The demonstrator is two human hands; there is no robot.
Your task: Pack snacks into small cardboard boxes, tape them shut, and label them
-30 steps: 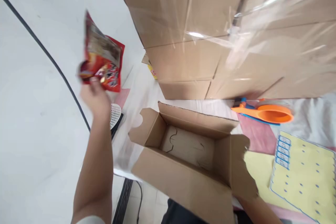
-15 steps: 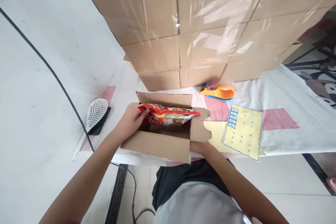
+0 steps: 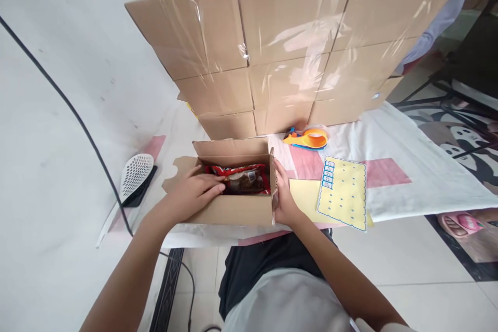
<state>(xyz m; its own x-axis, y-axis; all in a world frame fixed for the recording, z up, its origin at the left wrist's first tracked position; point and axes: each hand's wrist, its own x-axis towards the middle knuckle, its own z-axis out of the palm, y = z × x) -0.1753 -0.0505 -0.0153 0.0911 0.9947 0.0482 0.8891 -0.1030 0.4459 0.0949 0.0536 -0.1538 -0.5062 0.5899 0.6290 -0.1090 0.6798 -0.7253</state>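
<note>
A small open cardboard box (image 3: 233,209) stands at the table's front edge with its flaps folded out. Inside lies a red packet (image 3: 249,179) with a printed picture, below the rim. My left hand (image 3: 194,192) reaches over the box's left end, fingers stretched out, the tips at the packet's left part. Against the box's right side is my right hand (image 3: 285,197), gripping the upright end flap and wall; some of its fingers are hidden behind the cardboard.
A tall taped cardboard panel (image 3: 288,52) stands behind the box. An orange tape dispenser (image 3: 311,139) and a yellow patterned sheet (image 3: 343,194) lie to the right. A white slotted ladle (image 3: 136,174) rests on a dark object at left, near a black cable (image 3: 83,122).
The red packet has gone down from the rim into the box. My left hand has let go of its edge and flattened over it. My right hand has come up to the box's right side.
</note>
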